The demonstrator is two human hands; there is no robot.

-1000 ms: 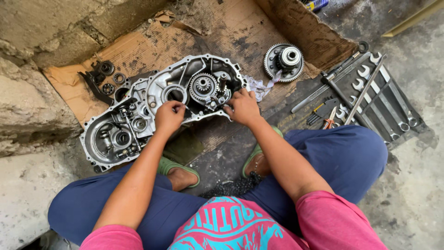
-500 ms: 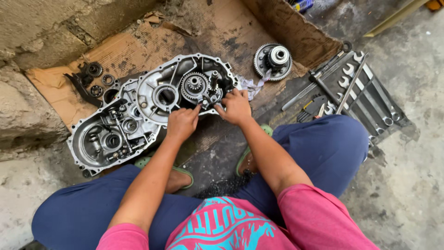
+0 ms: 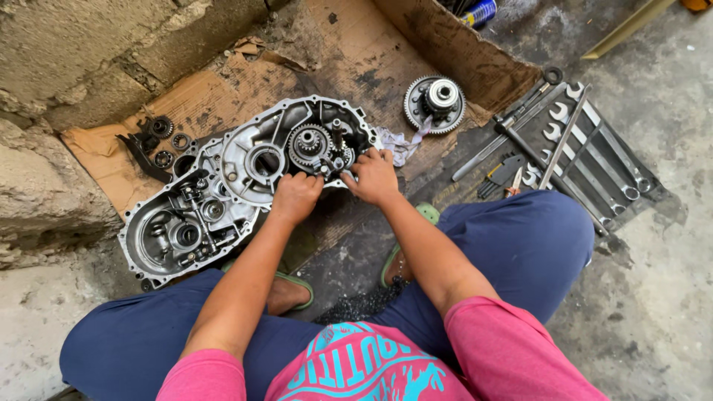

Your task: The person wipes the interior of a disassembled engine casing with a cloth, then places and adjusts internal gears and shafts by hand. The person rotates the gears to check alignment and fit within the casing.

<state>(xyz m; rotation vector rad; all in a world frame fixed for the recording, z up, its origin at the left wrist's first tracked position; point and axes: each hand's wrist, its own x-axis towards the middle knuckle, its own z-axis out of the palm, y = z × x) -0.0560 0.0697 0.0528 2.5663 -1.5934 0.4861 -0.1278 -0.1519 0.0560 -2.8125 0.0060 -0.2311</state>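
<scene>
At the far left, on a sheet of stained cardboard (image 3: pixel 96 148), a few small bearings and dark loose parts (image 3: pixel 157 145) lie apart from the work. Next to them lies the long aluminium engine case (image 3: pixel 215 200), open side up, its left end showing shafts and small fittings, its right end a round bearing seat and a cluster of gears (image 3: pixel 312 142) already sitting in place. The left hand (image 3: pixel 295 197) rests curled on the near edge of the case, fingers bent over the rim just below the gears; whether it pinches a small part I cannot tell. Just beside it, the right hand (image 3: pixel 373 177) has its fingertips pressed in at the right end of the case, near a small upright shaft, seemingly gripping or seating something hidden under the fingers. Judging by this, the gear train is partly fitted, while more stays out: a pale rag (image 3: pixel 401 145) and a large toothed clutch assembly (image 3: pixel 436 100) lie on the cardboard, untouched. Farther right, spanners (image 3: pixel 594 148) lie in a row on the concrete floor (image 3: pixel 668 297).
</scene>
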